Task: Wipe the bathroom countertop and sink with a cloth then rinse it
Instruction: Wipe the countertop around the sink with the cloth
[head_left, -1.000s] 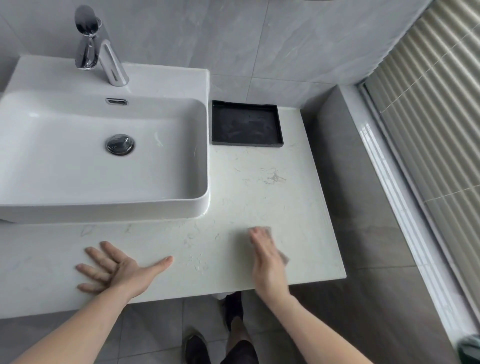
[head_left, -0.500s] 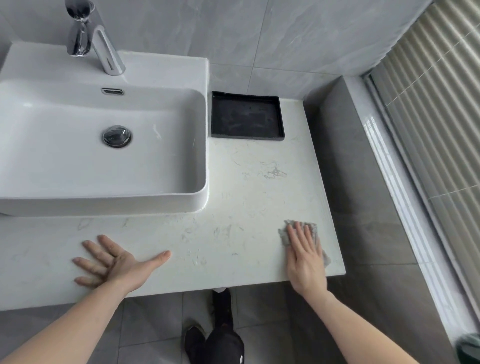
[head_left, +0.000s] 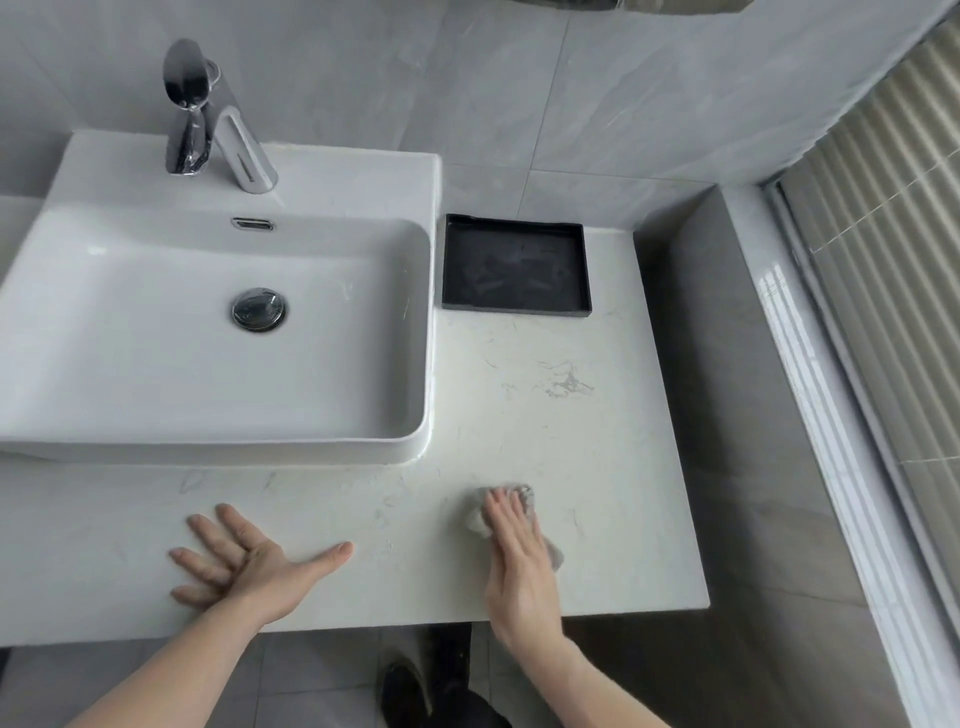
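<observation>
Right hand (head_left: 519, 564) flat, fingers straight, pressing the grey cloth (head_left: 480, 517) onto the desk (head_left: 571, 441) near the front edge, right of centre; cloth edges poke out past the fingertips and on both sides of the hand. Left hand (head_left: 249, 558) splayed wide, palm down on the desk near the front edge, in front of the sink (head_left: 208, 364), holding nothing. White sink sits on the desk's left part, chrome tap (head_left: 208, 119) at its back. Black tray (head_left: 514, 265) at the back edge, just right of the sink.
</observation>
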